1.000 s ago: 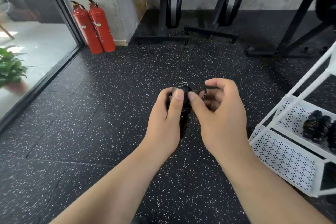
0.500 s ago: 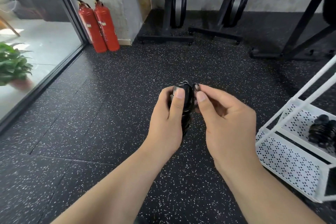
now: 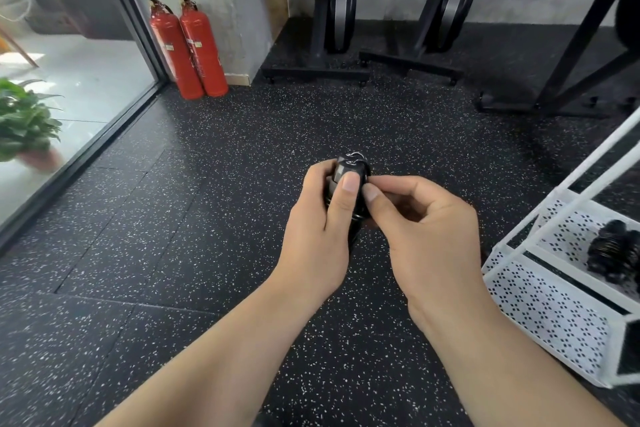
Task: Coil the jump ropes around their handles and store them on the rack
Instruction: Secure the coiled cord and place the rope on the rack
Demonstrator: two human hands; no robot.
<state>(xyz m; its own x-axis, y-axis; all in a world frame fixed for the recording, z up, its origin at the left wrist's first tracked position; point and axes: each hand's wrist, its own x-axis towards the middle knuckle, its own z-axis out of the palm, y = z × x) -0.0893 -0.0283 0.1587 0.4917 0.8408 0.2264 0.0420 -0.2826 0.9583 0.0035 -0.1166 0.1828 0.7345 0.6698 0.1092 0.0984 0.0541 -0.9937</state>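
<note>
Jump rope (image 3: 350, 167): black, coiled round its handles into a compact bundle. It is held upright in mid-air over the floor (image 3: 207, 218), at the centre of view.
Left hand (image 3: 322, 229): fingers (image 3: 316, 175) wrapped round the bundle, thumb laid up its front.
Right hand (image 3: 426, 239): fingers curled, thumb and forefinger pinching the bundle's right side, just beside the left thumb.
Rack (image 3: 540, 305): white perforated shelves, low right, near the right forearm. Its slanted posts run up to the right edge.
Coiled ropes (image 3: 616, 253): dark bundles lying on the rack's upper visible shelf.
Open room: speckled floor ahead and left of the hands.
Bounds: glass wall (image 3: 69, 62) and plant (image 3: 24, 121) at left. Two fire extinguishers (image 3: 188, 48) stand at the far corner. Black equipment stands (image 3: 332, 10) and a slanted frame (image 3: 571, 55) line the far wall.
</note>
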